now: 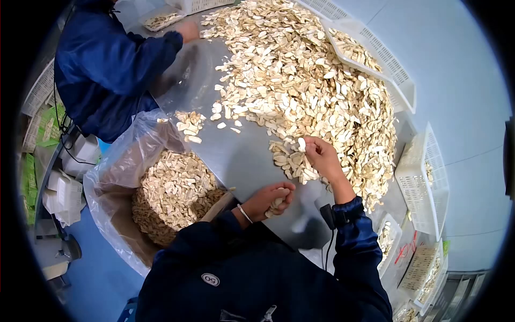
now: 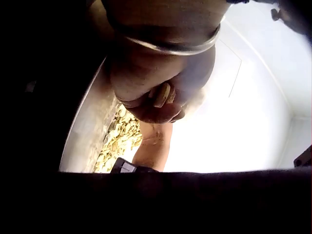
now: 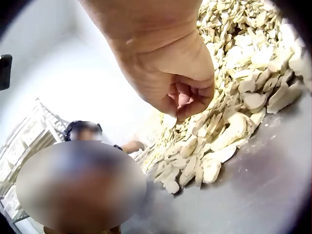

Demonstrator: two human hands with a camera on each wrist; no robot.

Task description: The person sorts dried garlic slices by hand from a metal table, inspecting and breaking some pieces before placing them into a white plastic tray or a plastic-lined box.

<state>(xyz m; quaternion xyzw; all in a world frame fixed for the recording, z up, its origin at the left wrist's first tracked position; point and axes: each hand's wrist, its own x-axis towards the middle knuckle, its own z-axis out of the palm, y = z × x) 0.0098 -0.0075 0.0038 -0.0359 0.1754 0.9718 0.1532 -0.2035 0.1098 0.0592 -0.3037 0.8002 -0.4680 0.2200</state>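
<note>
A large heap of pale dried slices (image 1: pixel 300 80) covers much of the metal table. At the heap's near edge my right hand (image 1: pixel 323 158) pinches one whitish slice (image 1: pixel 301 144) between thumb and fingers. In the right wrist view that hand (image 3: pixel 170 78) is bent over the heap, its fingers curled inward. Closer to my body, my left hand (image 1: pixel 271 199) curls round a few slices (image 1: pixel 276 204), palm side turned toward the right. From the left wrist, the ends of those slices (image 2: pixel 164 95) poke out between the curled fingers.
A box lined with clear plastic (image 1: pixel 104 177) stands left of the table, filled with slices. Another person in a blue jacket (image 1: pixel 102 64) works across at the far left, one hand by the heap. White perforated baskets (image 1: pixel 424 182) line the right side.
</note>
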